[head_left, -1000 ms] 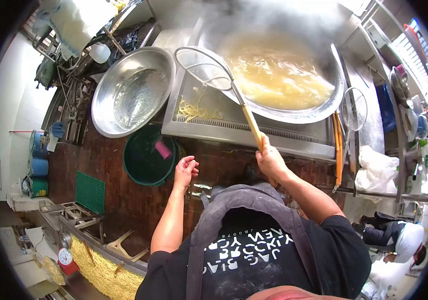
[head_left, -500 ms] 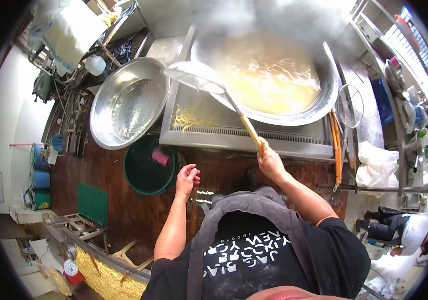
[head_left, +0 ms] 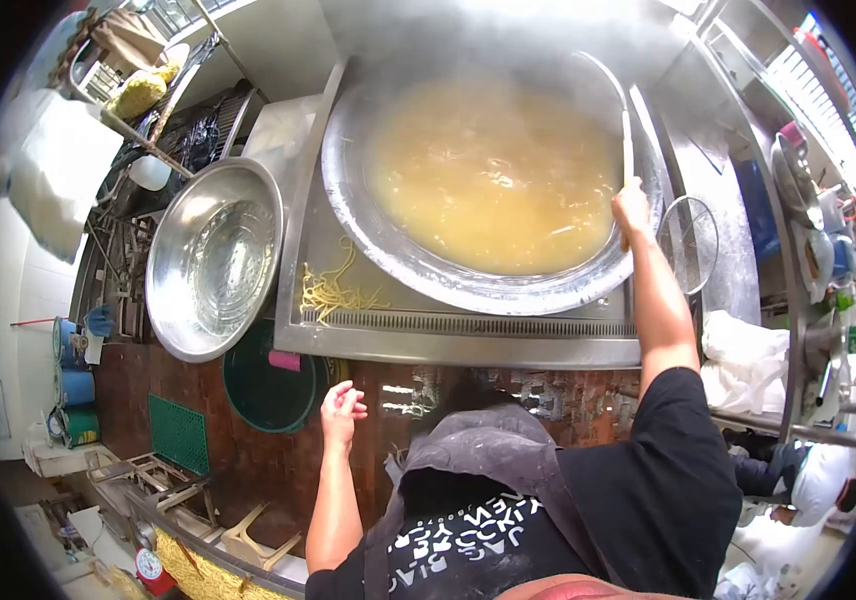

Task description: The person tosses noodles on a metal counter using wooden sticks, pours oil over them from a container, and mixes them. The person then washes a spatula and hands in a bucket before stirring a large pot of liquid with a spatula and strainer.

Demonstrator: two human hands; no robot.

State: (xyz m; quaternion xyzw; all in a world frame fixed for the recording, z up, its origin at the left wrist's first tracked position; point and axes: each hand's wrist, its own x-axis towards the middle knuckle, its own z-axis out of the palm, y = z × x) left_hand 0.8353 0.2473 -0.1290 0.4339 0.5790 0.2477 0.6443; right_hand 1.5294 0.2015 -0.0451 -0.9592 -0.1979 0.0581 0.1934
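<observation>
My right hand (head_left: 632, 212) is closed around the handle of a long strainer (head_left: 627, 140), reaching over the right side of a wide metal cauldron (head_left: 428, 285). Its mesh head is turned nearly edge-on, so only a curved rim shows through the steam. Cloudy yellowish liquid (head_left: 493, 170) with bubbles fills the cauldron. Over the floor in front of the stove hangs my left hand (head_left: 342, 412), empty, with loosely bent fingers apart. Some yellow noodles (head_left: 336, 292) lie on the steel stove top, left of the cauldron's front edge.
A large steel basin (head_left: 216, 262) sits left of the stove, above a dark green tub (head_left: 268, 395). Another round strainer (head_left: 689, 243) lies right of the cauldron, near white plastic bags (head_left: 748, 355). At lower right another person (head_left: 818, 482) bends over. Noodles (head_left: 198, 572) fill a surface at lower left.
My right hand has swung the strainer from the cauldron's left side over to its right side, farther forward. The view has shifted, and less steam covers the liquid. My left hand stays empty.
</observation>
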